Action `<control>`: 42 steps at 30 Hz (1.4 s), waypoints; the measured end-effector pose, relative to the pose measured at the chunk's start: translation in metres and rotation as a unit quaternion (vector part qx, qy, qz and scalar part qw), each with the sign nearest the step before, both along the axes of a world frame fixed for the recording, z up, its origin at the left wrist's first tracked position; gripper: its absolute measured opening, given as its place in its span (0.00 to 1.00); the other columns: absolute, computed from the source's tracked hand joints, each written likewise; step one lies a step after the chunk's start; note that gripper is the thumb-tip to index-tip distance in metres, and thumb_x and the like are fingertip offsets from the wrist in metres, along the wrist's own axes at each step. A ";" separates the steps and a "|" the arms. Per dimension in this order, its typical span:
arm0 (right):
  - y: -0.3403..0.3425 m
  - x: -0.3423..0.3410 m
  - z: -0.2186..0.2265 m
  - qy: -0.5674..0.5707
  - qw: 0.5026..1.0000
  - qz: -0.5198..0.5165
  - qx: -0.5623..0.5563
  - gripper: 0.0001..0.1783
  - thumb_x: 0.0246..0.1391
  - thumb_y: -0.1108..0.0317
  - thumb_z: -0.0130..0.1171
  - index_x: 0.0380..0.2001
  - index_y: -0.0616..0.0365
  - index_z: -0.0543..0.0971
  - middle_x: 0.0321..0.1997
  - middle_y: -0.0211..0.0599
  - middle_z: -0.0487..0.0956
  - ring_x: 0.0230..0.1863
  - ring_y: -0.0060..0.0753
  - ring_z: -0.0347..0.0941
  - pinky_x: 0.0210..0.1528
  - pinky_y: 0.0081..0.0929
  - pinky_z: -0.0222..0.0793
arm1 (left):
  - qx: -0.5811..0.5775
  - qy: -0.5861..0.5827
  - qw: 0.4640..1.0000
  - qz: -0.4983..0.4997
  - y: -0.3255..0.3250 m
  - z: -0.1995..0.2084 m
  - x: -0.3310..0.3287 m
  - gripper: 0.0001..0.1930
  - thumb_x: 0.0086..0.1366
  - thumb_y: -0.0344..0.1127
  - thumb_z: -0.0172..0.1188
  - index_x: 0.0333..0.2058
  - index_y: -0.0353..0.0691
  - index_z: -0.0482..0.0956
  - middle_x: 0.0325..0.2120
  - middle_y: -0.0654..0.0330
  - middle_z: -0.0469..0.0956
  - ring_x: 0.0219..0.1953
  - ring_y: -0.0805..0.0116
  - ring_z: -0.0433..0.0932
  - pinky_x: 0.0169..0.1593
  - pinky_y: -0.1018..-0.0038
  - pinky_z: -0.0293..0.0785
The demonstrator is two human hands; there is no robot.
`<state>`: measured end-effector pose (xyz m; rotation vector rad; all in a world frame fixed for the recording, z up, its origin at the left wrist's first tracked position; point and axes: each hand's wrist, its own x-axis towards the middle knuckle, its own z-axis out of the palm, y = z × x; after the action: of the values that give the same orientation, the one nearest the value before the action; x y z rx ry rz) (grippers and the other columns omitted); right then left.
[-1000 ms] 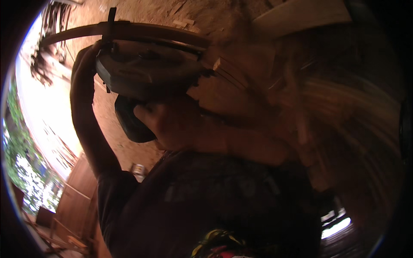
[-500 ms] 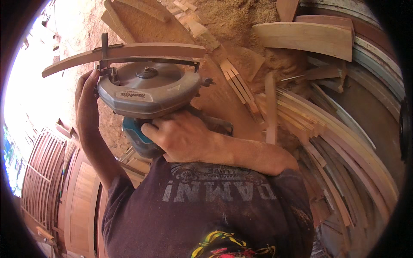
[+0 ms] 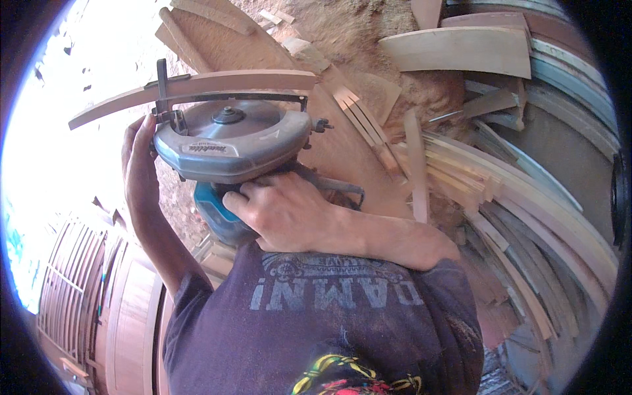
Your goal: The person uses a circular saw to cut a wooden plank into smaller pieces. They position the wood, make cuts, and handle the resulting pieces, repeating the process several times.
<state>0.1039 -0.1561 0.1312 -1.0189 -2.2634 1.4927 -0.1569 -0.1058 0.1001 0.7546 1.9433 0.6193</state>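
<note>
Saw (image 3: 230, 158), right hand (image 3: 284, 205) clamped on it below the blade (image 3: 253, 118), left hand (image 3: 141, 148) touching saw's left end, finger closure unclear

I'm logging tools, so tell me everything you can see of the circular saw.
The circular saw has a scuffed grey, metal-looking guard around part of a round grey blade with a dark central hub, plus a teal-and-black body. It is held blade face toward the camera. The right hand grips it; the left hand touches its left end.
</note>
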 end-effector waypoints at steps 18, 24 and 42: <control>-0.080 -0.002 0.025 0.020 0.982 -0.180 0.056 0.21 0.38 0.71 0.70 0.39 0.61 0.77 0.29 0.50 0.82 0.34 0.54 0.84 0.39 0.48 0.81 | 0.136 -0.122 0.963 -0.197 0.018 0.011 0.029 0.33 0.71 0.55 0.62 0.64 0.34 0.74 0.53 0.52 0.79 0.56 0.65 0.74 0.62 0.65 0.66; -0.151 0.033 0.027 -0.030 0.937 -0.340 0.078 0.22 0.42 0.62 0.73 0.41 0.59 0.80 0.30 0.53 0.85 0.34 0.57 0.85 0.41 0.54 0.82 | 0.120 -0.216 0.913 -0.325 -0.015 0.002 0.097 0.34 0.71 0.55 0.62 0.65 0.34 0.73 0.54 0.52 0.78 0.56 0.65 0.74 0.63 0.65 0.66; -0.383 0.237 0.002 -0.324 0.795 -0.510 -0.064 0.27 0.51 0.53 0.75 0.50 0.59 0.85 0.42 0.55 0.87 0.47 0.56 0.85 0.48 0.43 0.79 | -0.022 -0.096 0.943 -0.319 -0.161 -0.115 0.064 0.34 0.69 0.53 0.67 0.66 0.39 0.70 0.53 0.56 0.82 0.52 0.64 0.82 0.55 0.65 0.74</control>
<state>0.3405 -0.5393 0.1327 -2.5238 -1.3288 0.8367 -0.0924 -0.2666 -0.0145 1.1767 1.4107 0.2359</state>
